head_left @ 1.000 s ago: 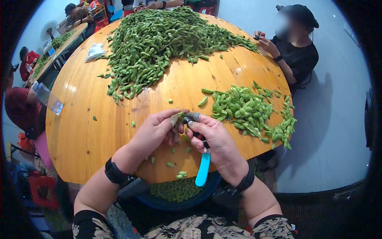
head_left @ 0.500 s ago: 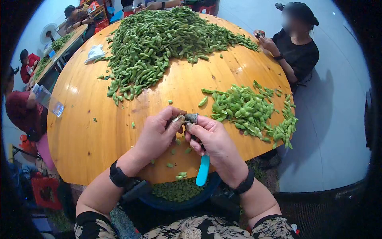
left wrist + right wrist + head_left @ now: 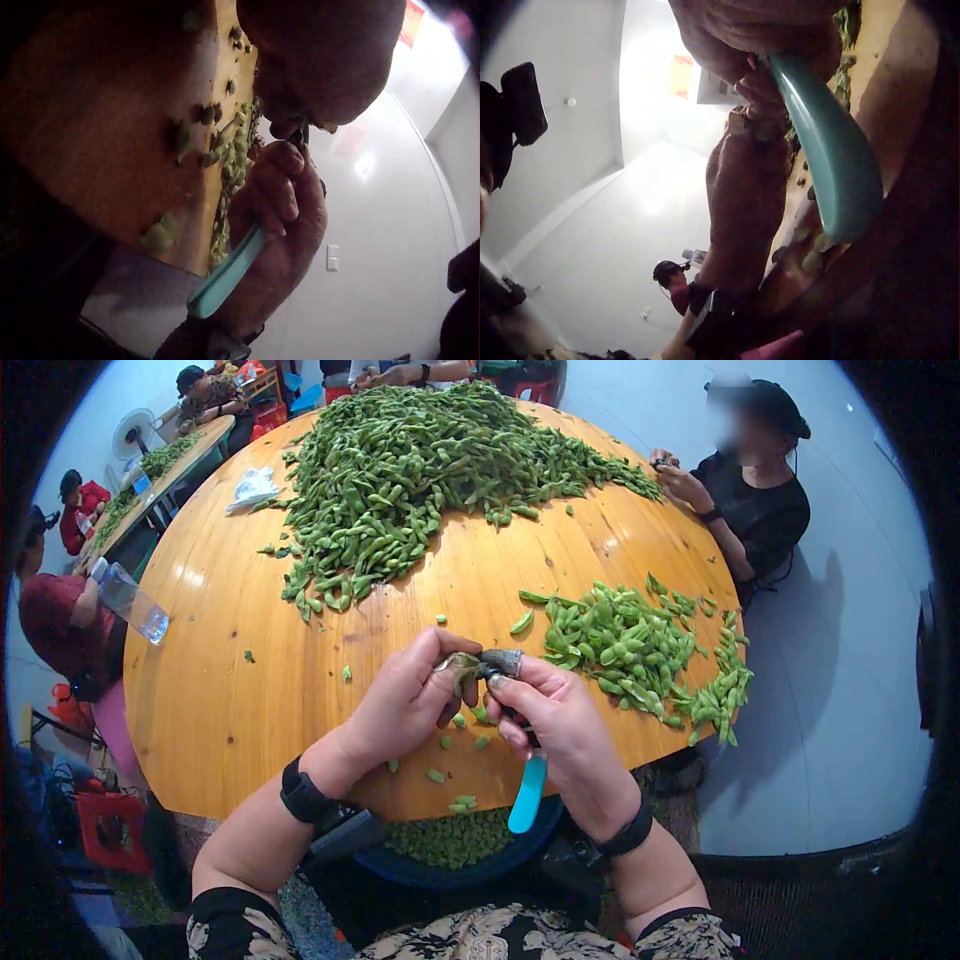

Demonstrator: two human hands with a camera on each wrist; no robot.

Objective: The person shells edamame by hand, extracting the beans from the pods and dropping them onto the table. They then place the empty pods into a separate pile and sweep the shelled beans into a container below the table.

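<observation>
My left hand [image 3: 405, 685] pinches an opened, brownish-green bean pod [image 3: 462, 672] between thumb and fingers above the near part of the table. Close against it, my right hand [image 3: 562, 712] grips a tool with a turquoise handle [image 3: 528, 795]. The handle sticks out below the palm, and the working end is hidden by the fingers. A grey cover [image 3: 502, 660] wraps the right index fingertip, which meets the pod. In the right wrist view the handle [image 3: 832, 157] slants down from the right hand, with the left hand [image 3: 750, 172] beyond.
A large heap of green bean pods [image 3: 400, 480] covers the far part of the round wooden table [image 3: 230, 690]. A smaller pile of pods [image 3: 620, 640] lies right. Loose beans [image 3: 435, 775] dot the near edge, above a blue tub [image 3: 545, 825] of shelled beans. Other people sit around.
The pod between my left fingers has turned and now shows opened out beside the right fingertips. Both hands stay together, and the whole view has shifted slightly.
</observation>
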